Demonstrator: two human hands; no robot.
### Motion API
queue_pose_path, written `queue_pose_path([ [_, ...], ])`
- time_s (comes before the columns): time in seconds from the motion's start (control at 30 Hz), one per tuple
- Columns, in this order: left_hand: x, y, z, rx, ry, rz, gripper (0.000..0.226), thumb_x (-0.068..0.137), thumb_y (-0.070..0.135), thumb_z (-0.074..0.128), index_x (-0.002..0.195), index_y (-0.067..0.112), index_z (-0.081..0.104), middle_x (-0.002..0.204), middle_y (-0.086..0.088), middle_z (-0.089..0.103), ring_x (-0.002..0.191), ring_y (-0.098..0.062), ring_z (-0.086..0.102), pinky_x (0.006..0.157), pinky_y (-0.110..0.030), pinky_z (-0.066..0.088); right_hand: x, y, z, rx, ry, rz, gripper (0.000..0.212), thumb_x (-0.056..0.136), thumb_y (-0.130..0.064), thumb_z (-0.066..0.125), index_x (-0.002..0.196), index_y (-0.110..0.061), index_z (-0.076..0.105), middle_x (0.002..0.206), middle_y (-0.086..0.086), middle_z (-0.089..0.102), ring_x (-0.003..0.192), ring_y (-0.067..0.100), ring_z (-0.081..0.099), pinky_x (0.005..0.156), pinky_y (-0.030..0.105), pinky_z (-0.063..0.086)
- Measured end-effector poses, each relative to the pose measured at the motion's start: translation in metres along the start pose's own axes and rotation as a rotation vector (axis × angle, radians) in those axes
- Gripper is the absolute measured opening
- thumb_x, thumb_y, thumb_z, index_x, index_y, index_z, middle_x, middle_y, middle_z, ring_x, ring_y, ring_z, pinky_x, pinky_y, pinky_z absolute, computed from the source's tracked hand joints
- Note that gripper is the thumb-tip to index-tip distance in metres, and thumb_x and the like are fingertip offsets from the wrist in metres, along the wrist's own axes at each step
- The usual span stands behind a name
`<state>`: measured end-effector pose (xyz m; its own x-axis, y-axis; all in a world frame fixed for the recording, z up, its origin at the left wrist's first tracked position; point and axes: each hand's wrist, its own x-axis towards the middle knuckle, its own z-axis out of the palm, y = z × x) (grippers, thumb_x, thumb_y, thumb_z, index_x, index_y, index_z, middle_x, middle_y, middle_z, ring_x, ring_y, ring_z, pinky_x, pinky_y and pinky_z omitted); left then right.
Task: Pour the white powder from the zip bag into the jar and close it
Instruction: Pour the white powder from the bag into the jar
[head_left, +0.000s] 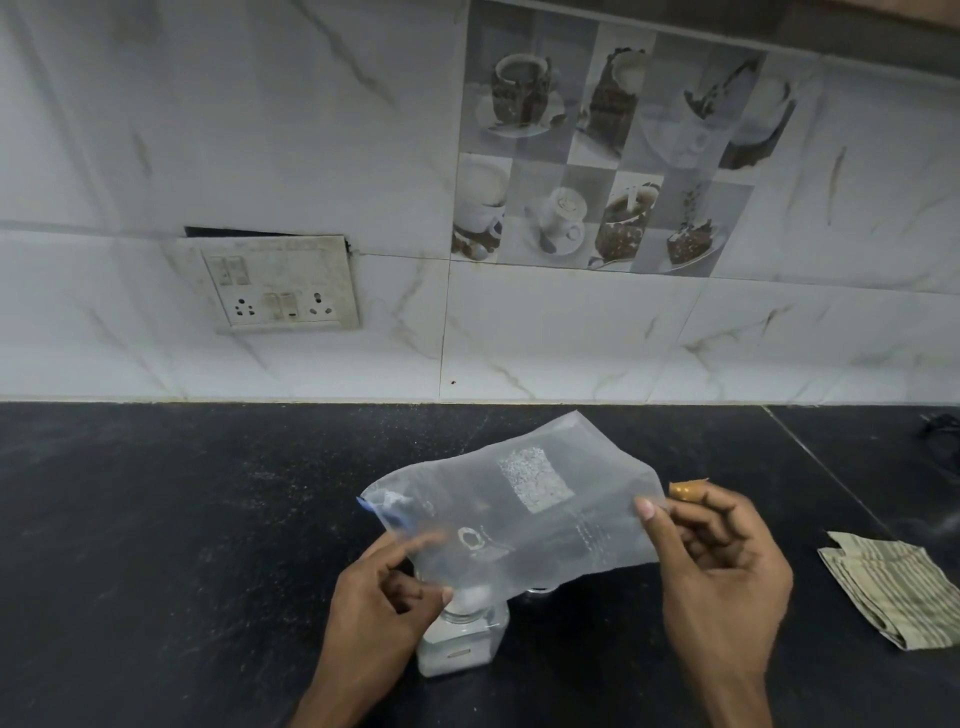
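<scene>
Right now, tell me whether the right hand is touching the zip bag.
Touching. The head view shows the right hand pinching the zip bag at its right edge.

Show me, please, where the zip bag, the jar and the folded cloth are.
zip bag (519, 519): head view, middle of its clear panel.
jar (460, 649): head view, its lower glass wall.
folded cloth (893, 587): head view, its striped top layer.
</scene>
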<state>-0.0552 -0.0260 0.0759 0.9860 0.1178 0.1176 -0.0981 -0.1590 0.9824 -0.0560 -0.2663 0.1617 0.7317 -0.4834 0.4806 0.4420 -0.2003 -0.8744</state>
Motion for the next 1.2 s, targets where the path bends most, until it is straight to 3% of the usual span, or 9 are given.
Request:
queue_pose_path([
  [0.23, -0.0004, 0.0022, -0.0006, -0.004, -0.004, 0.003, 0.058, 0.069, -0.015, 0.083, 0.102, 0.033, 0.075, 0.1, 0.012, 0.075, 0.06, -0.012, 0.076, 0.06, -0.014, 0.057, -0.0002, -0.0001, 0.0004, -0.015, -0.012, 0.014, 0.024, 0.073, -0.019, 0.083, 0.091, -0.029, 0.071, 0.085, -0.003, 0.078, 0.077, 0.009, 0.075, 0.073, 0.013, 0.056],
  [0.43, -0.0005, 0.0007, -0.0022, -0.003, 0.002, -0.003, 0.057, 0.069, -0.014, 0.083, 0.104, 0.03, 0.076, 0.1, 0.002, 0.076, 0.059, -0.014, 0.075, 0.06, -0.014, 0.056, -0.0007, 0.0008, -0.0002, -0.042, -0.01, 0.02, 0.026, 0.073, -0.016, 0.083, 0.093, -0.028, 0.07, 0.088, -0.005, 0.078, 0.078, 0.008, 0.075, 0.074, 0.014, 0.058],
  [0.6, -0.0017, 0.0027, -0.0032, 0.007, -0.007, -0.003, 0.057, 0.07, -0.014, 0.082, 0.104, 0.031, 0.076, 0.109, 0.013, 0.073, 0.06, -0.014, 0.075, 0.062, -0.018, 0.059, -0.0031, 0.0027, 0.0007, -0.034, -0.019, 0.024, 0.025, 0.073, -0.014, 0.083, 0.092, -0.027, 0.071, 0.087, -0.004, 0.078, 0.078, 0.011, 0.075, 0.074, 0.015, 0.058],
  [0.7, -0.001, 0.0012, -0.0035, 0.016, -0.001, -0.006, 0.055, 0.069, -0.013, 0.083, 0.106, 0.027, 0.076, 0.11, 0.009, 0.073, 0.058, -0.014, 0.074, 0.061, -0.017, 0.058, -0.0029, 0.0021, 0.0006, -0.031, -0.004, 0.022, 0.026, 0.073, -0.016, 0.083, 0.091, -0.029, 0.071, 0.088, -0.004, 0.078, 0.078, 0.01, 0.075, 0.074, 0.014, 0.058],
  [0.83, -0.0012, 0.0004, -0.003, 0.009, 0.002, -0.011, 0.058, 0.069, -0.014, 0.083, 0.103, 0.032, 0.076, 0.103, 0.003, 0.076, 0.061, -0.016, 0.076, 0.063, -0.018, 0.059, -0.0029, 0.0011, 0.0005, -0.04, -0.007, -0.001, 0.026, 0.073, -0.017, 0.082, 0.091, -0.033, 0.071, 0.089, -0.005, 0.078, 0.079, 0.01, 0.075, 0.074, 0.014, 0.057],
  [1.07, -0.0013, -0.001, -0.0034, 0.03, -0.009, -0.025, 0.056, 0.069, -0.01, 0.084, 0.105, 0.032, 0.072, 0.069, 0.002, 0.077, 0.056, -0.007, 0.073, 0.059, -0.013, 0.056, -0.0025, 0.0008, 0.0008, -0.028, 0.01, -0.015, 0.031, 0.071, -0.019, 0.082, 0.092, -0.039, 0.072, 0.089, -0.007, 0.078, 0.08, 0.009, 0.075, 0.073, 0.014, 0.058],
  [1.2, 0.0003, -0.002, -0.0036, 0.038, -0.008, -0.029, 0.058, 0.069, -0.01, 0.085, 0.104, 0.035, 0.073, 0.072, 0.01, 0.076, 0.056, -0.008, 0.072, 0.062, -0.022, 0.061, -0.0036, 0.0019, 0.0027, -0.032, -0.036, -0.021, 0.029, 0.072, -0.021, 0.082, 0.095, -0.037, 0.072, 0.089, -0.006, 0.078, 0.081, 0.009, 0.075, 0.074, 0.014, 0.057],
])
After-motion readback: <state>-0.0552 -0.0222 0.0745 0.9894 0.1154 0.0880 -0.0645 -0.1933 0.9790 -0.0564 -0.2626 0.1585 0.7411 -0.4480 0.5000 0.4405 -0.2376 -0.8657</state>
